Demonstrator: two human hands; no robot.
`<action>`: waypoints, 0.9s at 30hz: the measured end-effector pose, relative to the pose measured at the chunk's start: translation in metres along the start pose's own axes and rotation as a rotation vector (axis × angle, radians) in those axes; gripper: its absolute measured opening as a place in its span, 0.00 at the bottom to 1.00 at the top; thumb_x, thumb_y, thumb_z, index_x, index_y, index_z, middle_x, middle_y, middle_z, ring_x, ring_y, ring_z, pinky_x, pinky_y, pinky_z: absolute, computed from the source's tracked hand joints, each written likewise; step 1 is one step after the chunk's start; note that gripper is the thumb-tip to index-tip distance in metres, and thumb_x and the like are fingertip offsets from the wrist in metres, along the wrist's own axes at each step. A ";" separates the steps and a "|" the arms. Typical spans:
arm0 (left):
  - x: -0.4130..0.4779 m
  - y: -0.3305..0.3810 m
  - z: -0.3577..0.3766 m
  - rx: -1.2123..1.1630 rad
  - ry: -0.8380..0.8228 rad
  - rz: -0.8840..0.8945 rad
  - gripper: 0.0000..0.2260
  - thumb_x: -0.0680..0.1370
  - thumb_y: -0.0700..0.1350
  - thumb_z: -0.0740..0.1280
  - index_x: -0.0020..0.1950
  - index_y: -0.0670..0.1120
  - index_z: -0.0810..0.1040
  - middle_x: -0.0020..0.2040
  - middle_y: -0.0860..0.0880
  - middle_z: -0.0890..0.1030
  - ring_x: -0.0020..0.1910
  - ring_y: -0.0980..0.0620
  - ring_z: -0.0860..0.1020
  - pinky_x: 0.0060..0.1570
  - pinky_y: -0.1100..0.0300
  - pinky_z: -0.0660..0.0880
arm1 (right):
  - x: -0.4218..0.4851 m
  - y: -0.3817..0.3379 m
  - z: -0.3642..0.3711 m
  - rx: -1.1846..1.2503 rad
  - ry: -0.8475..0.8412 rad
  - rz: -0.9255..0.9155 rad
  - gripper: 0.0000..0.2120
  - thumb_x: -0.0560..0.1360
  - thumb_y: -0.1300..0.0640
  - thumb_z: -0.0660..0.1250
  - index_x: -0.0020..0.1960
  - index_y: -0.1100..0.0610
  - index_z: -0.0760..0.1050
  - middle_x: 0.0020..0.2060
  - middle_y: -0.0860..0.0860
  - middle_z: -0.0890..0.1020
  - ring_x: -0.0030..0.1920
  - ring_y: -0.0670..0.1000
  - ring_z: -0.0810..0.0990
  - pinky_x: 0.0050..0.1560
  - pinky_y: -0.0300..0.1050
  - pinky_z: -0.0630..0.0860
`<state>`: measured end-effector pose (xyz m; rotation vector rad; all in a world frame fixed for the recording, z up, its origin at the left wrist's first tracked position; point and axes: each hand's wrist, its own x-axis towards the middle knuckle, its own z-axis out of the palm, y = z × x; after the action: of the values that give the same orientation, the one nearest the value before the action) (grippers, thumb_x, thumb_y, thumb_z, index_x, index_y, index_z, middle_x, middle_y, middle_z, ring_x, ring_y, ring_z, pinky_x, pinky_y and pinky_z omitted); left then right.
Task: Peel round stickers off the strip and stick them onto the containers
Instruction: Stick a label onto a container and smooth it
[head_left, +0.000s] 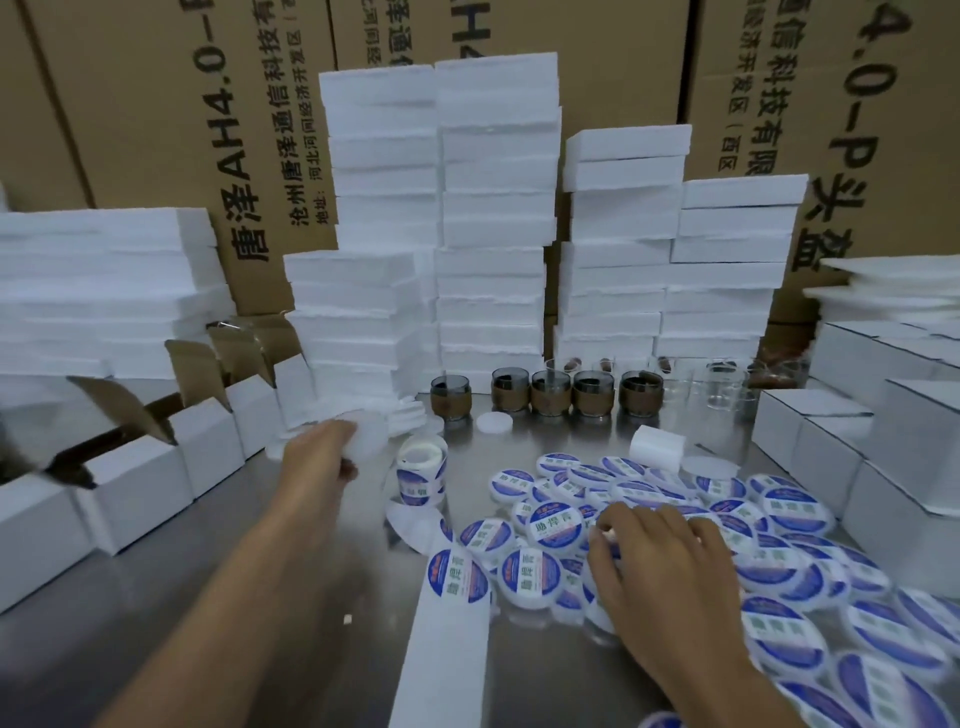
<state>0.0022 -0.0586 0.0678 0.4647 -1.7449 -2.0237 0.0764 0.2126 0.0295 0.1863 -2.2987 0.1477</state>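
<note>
Two hands working: left hand (324, 451) reaching forward, gripping a blank white container (367, 434); right hand (655, 564) resting fingers-spread on labelled containers (530, 574). One sticker strip (451, 613) lying between, five brown-banded glasses (550, 397) behind.

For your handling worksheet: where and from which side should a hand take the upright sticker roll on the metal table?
Grip the sticker roll across its curved outer wall, coming from above or from the left hand side. It stands on end, and the strip trails off toward the viewer, so the lower front is obstructed.

Printed cardboard cartons (156, 130) wall in a steel table (182, 597) behind foam stacks (493, 208).
</note>
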 end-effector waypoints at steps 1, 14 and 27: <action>-0.017 0.000 0.003 -0.066 -0.027 0.003 0.05 0.78 0.41 0.62 0.49 0.41 0.76 0.40 0.44 0.75 0.37 0.49 0.72 0.37 0.59 0.70 | 0.000 -0.002 -0.003 0.021 -0.021 0.006 0.07 0.63 0.57 0.76 0.37 0.56 0.79 0.28 0.51 0.80 0.31 0.55 0.79 0.36 0.50 0.76; -0.094 -0.034 0.009 -0.233 -0.015 -0.077 0.07 0.79 0.39 0.60 0.52 0.39 0.77 0.47 0.40 0.80 0.45 0.42 0.79 0.47 0.49 0.77 | -0.022 -0.066 -0.023 0.517 -0.339 -0.037 0.15 0.79 0.49 0.52 0.65 0.49 0.64 0.48 0.53 0.80 0.51 0.55 0.77 0.44 0.47 0.69; -0.111 -0.034 0.013 -0.192 -0.164 -0.230 0.09 0.79 0.40 0.60 0.51 0.37 0.77 0.49 0.33 0.80 0.44 0.37 0.80 0.51 0.42 0.75 | -0.019 -0.061 -0.007 1.124 -0.643 0.322 0.14 0.78 0.55 0.59 0.63 0.50 0.73 0.47 0.46 0.83 0.42 0.40 0.81 0.46 0.33 0.76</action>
<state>0.0869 0.0141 0.0332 0.4666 -1.6285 -2.4262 0.1051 0.1551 0.0233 0.4706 -2.5658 1.7572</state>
